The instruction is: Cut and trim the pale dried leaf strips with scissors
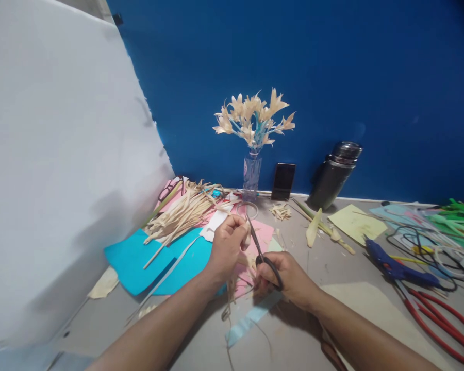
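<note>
My left hand (229,239) is closed in a pinch on a pale dried husk piece (248,240), mostly hidden by the fingers. Thin dry strands (232,293) hang below that hand. Black-handled scissors (258,242) are gripped in my right hand (288,273), with the blades pointing up and away, close beside the left fingertips. Whether the blades touch the husk I cannot tell. Under the hands lie pink paper (263,234) and a light blue strip (251,322).
Behind stand a clear bottle (251,178) of husk flowers (255,116), a phone (283,181) and a leaning flask (334,175). Dried husks (185,208) and blue sheets (147,263) lie left. A blue glue gun (396,265) and red-handled cutters (441,322) lie right.
</note>
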The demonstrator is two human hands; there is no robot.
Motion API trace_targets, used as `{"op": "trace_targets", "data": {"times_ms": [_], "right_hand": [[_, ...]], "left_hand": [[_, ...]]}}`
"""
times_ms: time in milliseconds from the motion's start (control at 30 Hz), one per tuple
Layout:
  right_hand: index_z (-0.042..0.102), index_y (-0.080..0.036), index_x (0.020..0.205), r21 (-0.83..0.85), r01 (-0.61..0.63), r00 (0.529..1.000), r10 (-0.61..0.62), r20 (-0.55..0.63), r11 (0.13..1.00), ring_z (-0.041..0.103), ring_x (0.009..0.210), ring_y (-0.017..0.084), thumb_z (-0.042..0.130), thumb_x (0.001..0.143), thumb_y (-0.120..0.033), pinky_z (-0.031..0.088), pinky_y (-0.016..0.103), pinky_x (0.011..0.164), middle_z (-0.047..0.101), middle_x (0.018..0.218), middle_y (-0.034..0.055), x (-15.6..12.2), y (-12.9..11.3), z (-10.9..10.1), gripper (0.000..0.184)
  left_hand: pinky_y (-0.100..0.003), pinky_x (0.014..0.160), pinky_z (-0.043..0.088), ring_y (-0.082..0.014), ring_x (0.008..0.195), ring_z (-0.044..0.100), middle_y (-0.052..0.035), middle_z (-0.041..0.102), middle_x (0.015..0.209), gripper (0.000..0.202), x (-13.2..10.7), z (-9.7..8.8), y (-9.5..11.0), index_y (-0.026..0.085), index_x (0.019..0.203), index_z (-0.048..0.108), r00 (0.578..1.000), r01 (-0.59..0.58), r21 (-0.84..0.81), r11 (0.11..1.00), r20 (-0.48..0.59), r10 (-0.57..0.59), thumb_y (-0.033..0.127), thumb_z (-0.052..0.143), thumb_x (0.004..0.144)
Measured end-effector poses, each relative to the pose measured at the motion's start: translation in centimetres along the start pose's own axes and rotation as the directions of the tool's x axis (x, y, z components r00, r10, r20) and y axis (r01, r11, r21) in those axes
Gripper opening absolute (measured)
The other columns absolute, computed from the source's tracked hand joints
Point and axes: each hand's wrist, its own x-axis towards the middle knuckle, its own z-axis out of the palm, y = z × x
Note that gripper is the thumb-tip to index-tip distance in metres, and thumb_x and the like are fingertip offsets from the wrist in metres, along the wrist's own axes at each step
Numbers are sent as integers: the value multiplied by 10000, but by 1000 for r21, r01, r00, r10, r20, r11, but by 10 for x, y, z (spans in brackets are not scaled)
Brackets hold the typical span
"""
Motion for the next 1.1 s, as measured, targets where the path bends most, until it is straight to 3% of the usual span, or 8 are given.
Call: {"op": "trace_targets", "data": {"times_ms": [333, 833, 1100], "right_hand": [[626, -136, 674, -11, 0, 1000, 0, 2, 1000, 536, 497, 126, 694, 750, -631, 393, 232, 503, 600, 549, 15, 0, 6, -1, 505], [588, -143, 612, 14, 10, 1000, -10, -25, 1000, 449, 482, 98, 692, 740, -641, 335, 230, 485, 563, 541, 8, -1, 1, 4, 525], [591, -148, 633, -8, 19, 1000, -19, -15, 1000, 482, 503, 109, 681, 782, -597, 351, 236, 508, 587, 579, 14, 1, 9, 0, 481]], "left_hand": [[-231, 489, 304, -75, 474, 381, 72, 421, 544, 180, -1, 2, -1, 196, 687, 456, 1000, 26, -40, 999, -16, -27, 258, 612, 755], [-231, 494, 306, -83, 479, 394, 67, 436, 536, 175, -1, 2, 0, 196, 709, 463, 1000, 8, -35, 999, -14, -9, 264, 613, 769], [-229, 503, 320, -85, 479, 408, 45, 483, 519, 156, 3, -5, 1, 187, 664, 487, 999, 18, -29, 999, 43, -17, 240, 599, 758]]}}
